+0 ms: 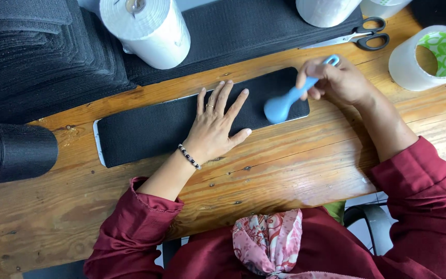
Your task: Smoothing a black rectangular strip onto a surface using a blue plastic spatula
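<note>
Two hands are busy. My left hand (pixel 213 124) lies flat, fingers spread wide, pressing on the black fabric strip (pixel 150 129). My right hand (pixel 336 80) is curled tight around a blue brush (pixel 285 103), whose head touches the strip's end just right of my left hand. The strip's long side runs left to right under both hands. It rests on a wooden surface (pixel 285 170). Past my right hand lie scissors (pixel 370 33) and a tape roll (pixel 429 57).

L hand (pixel 213 124) flat on black strip (pixel 150 129); R hand (pixel 336 80) presses blue tool (pixel 285 101) on strip's end, wood table (pixel 285 170).
</note>
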